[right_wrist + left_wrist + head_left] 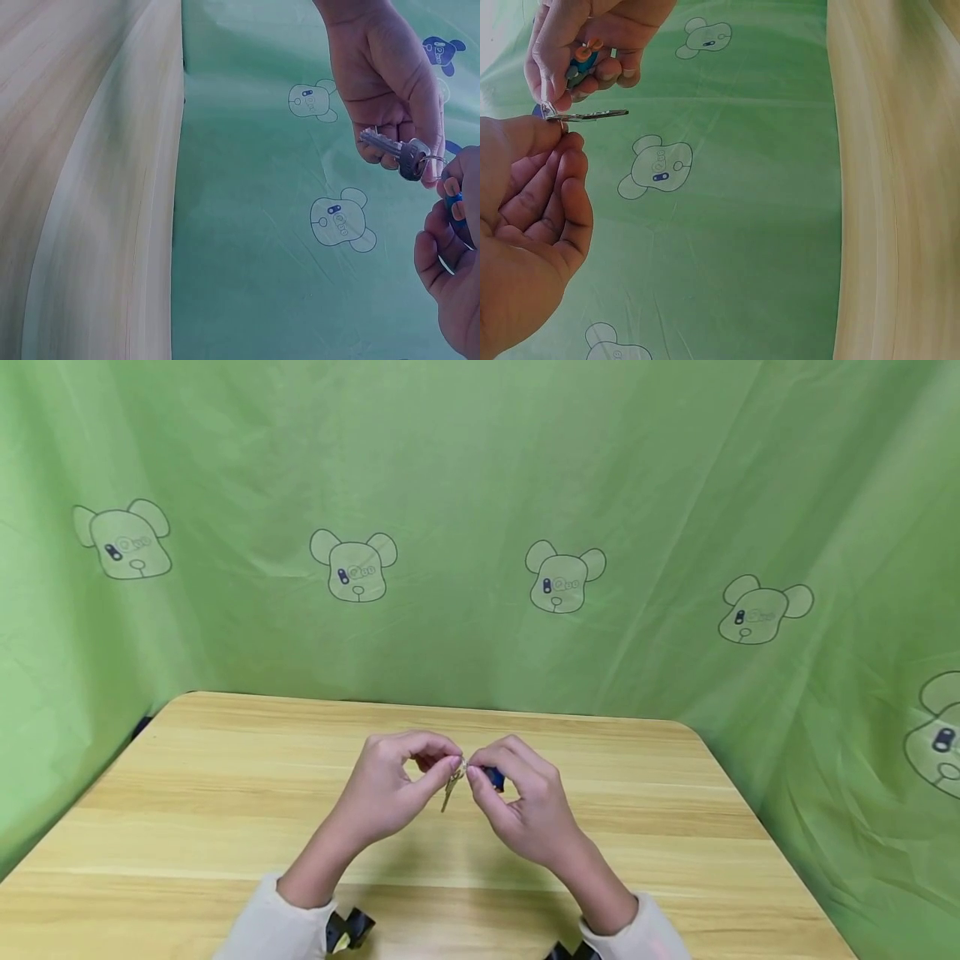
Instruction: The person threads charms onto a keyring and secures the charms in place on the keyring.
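Note:
Over the table, both hands meet at a small metal key ring (435, 159). My left hand (386, 789) pinches the ring between thumb and forefinger, its other fingers loosely curled. From the ring hang metal keys (451, 789), which point down towards the table in the head view; in the right wrist view a key (411, 159) shows its toothed blade. My right hand (534, 802) pinches the other side of the ring at its fingertips. Under its curled fingers sits a small blue and orange charm (585, 60), partly hidden by the hand.
A light wood-grain table (247, 793) with rounded far corners lies under the hands. Green cloth (465, 460) printed with bear heads hangs behind it and along both sides. Black pieces (351, 930) of the wrist gear show by the pale sleeves (273, 922).

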The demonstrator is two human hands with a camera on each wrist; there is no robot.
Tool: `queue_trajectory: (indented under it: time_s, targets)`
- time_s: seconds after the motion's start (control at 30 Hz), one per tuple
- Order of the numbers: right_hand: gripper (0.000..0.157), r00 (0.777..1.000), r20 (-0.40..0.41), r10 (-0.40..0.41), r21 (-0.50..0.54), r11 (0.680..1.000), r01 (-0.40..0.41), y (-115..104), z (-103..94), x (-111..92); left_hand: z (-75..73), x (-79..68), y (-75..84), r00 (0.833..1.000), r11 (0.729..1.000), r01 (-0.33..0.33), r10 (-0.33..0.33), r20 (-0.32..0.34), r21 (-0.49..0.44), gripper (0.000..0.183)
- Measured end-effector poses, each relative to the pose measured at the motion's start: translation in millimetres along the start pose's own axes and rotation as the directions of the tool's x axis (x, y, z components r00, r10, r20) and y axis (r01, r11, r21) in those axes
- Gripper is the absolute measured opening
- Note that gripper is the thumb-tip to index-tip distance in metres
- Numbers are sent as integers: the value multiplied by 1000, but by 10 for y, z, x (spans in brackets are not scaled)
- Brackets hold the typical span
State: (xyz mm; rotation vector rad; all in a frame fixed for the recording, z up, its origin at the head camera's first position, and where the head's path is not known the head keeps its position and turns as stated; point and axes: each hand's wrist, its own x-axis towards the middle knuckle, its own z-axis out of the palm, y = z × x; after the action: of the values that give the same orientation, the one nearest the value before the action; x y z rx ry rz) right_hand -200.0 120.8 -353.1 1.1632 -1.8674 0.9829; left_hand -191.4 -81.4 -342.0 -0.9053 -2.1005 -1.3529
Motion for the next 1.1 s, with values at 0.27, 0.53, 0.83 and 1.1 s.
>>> queue_trajectory:
  time_s: [0.27, 0.53, 0.83, 1.1]
  targets:
    - [10, 1000, 9, 2, 0, 1000, -2, -6, 13, -3, 1, -1, -5, 999, 999, 33, -33, -24, -8, 8]
    - [12, 1000, 10, 0, 4, 1000, 0, -15, 29, -9, 9, -3, -2, 996, 997, 68, -70, -48, -28, 6]
    - [8, 1000, 12, -5, 19, 1000, 5, -30, 58, -18, 17, -6, 31, 989, 991, 130, -131, -64, -28, 6]
    - [8, 1000, 18, -11, 19, 1000, 10, -30, 73, -16, 20, -2, 35, 982, 982, 178, -181, -59, -59, 7]
